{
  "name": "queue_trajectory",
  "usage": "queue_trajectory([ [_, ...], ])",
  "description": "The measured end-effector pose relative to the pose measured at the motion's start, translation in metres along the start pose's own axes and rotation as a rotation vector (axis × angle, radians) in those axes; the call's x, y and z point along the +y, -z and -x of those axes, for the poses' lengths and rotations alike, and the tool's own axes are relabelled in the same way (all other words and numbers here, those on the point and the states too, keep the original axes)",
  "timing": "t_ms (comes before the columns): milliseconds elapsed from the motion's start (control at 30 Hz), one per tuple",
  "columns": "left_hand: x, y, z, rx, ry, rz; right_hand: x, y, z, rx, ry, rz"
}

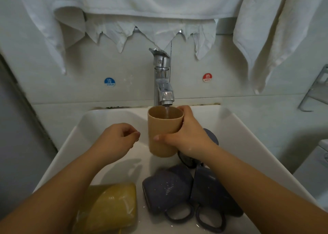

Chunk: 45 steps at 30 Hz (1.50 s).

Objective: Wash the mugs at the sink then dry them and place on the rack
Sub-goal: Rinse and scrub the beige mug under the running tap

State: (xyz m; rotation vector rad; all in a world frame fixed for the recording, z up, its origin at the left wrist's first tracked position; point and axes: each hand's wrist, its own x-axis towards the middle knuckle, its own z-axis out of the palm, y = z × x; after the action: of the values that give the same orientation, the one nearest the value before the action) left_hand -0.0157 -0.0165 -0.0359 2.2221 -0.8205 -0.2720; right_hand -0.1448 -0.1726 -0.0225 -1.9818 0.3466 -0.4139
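My right hand grips a tan handleless cup, held upright under the chrome tap. A thin stream of water runs from the spout into the cup. My left hand hovers to the left of the cup with fingers loosely curled, holding nothing. Two dark blue-grey mugs lie on their sides in the white sink, handles toward me. Another dark mug is mostly hidden behind my right hand. A yellow cup lies on its side at the sink's near left.
White towels hang on the wall above the tap. Blue cold and red hot stickers flank the tap. A metal rack is fixed to the wall at the right edge.
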Motion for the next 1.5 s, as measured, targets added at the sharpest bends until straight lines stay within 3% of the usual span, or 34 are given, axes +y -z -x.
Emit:
queue_trajectory([
  [133,0.000,0.001,0.000,0.014,-0.016,-0.009,0.001,0.002,0.005,-0.094,0.015,0.061],
  [933,-0.002,0.003,-0.002,-0.001,-0.033,-0.031,-0.006,0.018,-0.002,0.006,0.021,0.023],
  [1133,-0.005,0.002,-0.003,-0.059,-0.019,-0.032,-0.027,0.045,-0.004,-0.064,0.084,0.444],
  [1333,-0.004,0.001,-0.001,-0.093,-0.037,-0.047,-0.040,0.048,0.006,-0.150,0.133,1.104],
  [1500,-0.002,-0.002,0.002,-0.114,-0.039,-0.071,-0.040,0.045,0.009,-0.272,0.344,1.661],
])
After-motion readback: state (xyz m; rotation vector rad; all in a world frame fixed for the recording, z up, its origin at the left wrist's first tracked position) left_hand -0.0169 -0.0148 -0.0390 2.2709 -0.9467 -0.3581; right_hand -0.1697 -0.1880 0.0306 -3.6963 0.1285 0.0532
